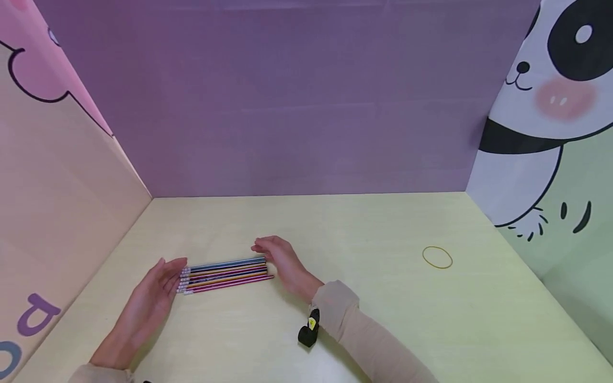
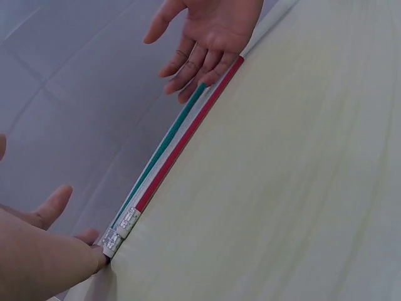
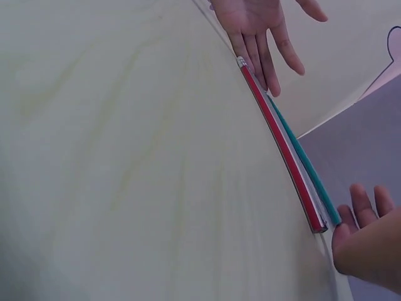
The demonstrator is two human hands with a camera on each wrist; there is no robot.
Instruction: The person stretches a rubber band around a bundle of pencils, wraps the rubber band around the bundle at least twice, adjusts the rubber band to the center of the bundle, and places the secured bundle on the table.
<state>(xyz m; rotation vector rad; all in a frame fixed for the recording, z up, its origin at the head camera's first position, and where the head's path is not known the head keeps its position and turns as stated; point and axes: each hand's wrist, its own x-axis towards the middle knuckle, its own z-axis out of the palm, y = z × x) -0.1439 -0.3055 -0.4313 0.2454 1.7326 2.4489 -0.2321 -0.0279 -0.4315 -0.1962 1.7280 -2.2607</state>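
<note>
Several pencils (image 1: 225, 275) lie side by side on the table, their white erasers toward the left. My left hand (image 1: 155, 290) is at the eraser ends, its fingers fairly straight and touching them. At the opposite ends is my right hand (image 1: 289, 266), palm turned toward the row and fingers extended. In the left wrist view a red pencil (image 2: 188, 135) lies nearest, with a green one (image 2: 166, 141) raised behind it. The right wrist view shows the red pencil (image 3: 282, 147) reaching past the right fingertips. Neither hand curls round a pencil.
A thin yellow rubber band (image 1: 437, 257) lies on the right of the pale table (image 1: 383, 319). A purple wall (image 1: 306, 106) stands at the back, with printed panels at both sides. A black device (image 1: 308, 331) is strapped at the right wrist.
</note>
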